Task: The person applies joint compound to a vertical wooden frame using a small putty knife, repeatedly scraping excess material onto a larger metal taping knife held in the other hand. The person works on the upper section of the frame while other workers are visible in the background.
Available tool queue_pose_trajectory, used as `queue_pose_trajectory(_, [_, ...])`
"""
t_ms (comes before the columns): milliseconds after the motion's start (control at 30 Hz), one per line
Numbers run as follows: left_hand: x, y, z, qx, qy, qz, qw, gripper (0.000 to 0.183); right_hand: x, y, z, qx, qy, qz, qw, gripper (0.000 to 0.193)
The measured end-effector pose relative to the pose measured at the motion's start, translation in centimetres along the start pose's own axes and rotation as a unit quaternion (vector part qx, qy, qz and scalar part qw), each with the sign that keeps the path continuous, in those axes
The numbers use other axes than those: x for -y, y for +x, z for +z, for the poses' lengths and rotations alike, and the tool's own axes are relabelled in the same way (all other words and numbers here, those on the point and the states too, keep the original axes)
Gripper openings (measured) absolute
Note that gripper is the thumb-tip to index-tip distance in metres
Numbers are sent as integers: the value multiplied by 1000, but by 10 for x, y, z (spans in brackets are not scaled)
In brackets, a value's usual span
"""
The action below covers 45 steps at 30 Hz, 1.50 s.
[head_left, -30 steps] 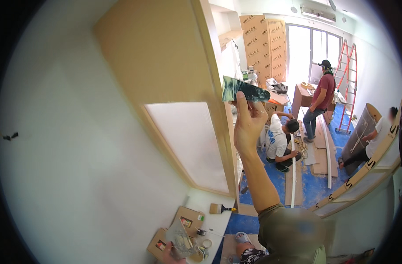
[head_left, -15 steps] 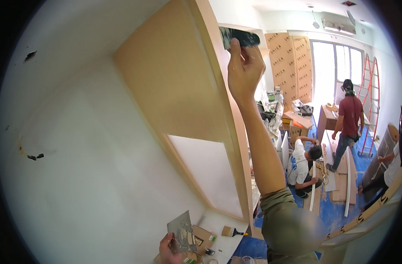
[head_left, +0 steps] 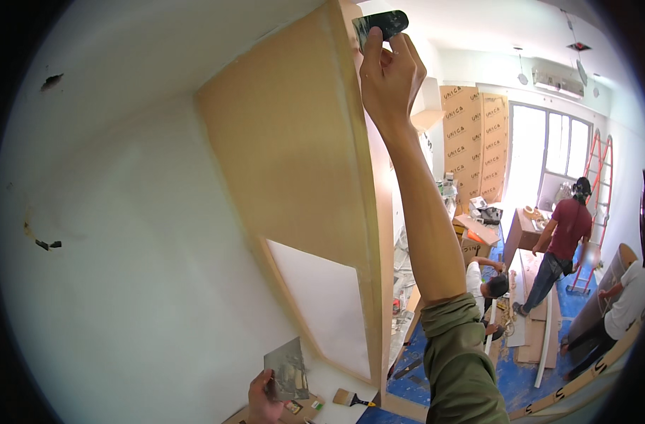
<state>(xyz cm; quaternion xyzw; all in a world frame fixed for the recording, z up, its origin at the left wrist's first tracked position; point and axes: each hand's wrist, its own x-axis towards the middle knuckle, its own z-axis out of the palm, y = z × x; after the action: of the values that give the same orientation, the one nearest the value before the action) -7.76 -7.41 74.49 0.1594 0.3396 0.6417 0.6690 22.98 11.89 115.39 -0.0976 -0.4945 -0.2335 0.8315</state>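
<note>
In the head view, one dark scraper (head_left: 390,25), one grey plate (head_left: 288,367) and one brush (head_left: 352,397) are showing. The right hand (head_left: 393,76) is reaching high, pinching the scraper near the top of the tan panel (head_left: 287,155), perhaps touching it; the left hand (head_left: 264,401), well apart, is gripping the plate low. Scraper and plate are bearing pale smears.

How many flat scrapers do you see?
2: a dark scraper in the raised right hand, and a grey scraper in the left hand, lower down. More could be hidden.
</note>
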Motion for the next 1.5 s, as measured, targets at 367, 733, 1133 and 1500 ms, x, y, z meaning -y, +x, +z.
queue_pose_trajectory(367, [3, 37, -8, 64, -16, -5, 998, 28, 4, 20, 22, 38, -128, -39, 990, 26])
queue_pose_trajectory(733, [-14, 49, -2, 62, -35, -31, 997, 22, 15, 12, 25, 61, -255, -53, 964, 25])
queue_pose_trajectory(1133, [-26, 59, -15, 93, -52, -51, 993, 21, 19, 10, 30, 56, -288, -94, 951, 25])
queue_pose_trajectory(1500, [-37, 61, -16, 70, -38, -48, 996, 16, 17, 8, 33, 70, -344, -125, 928, 23])
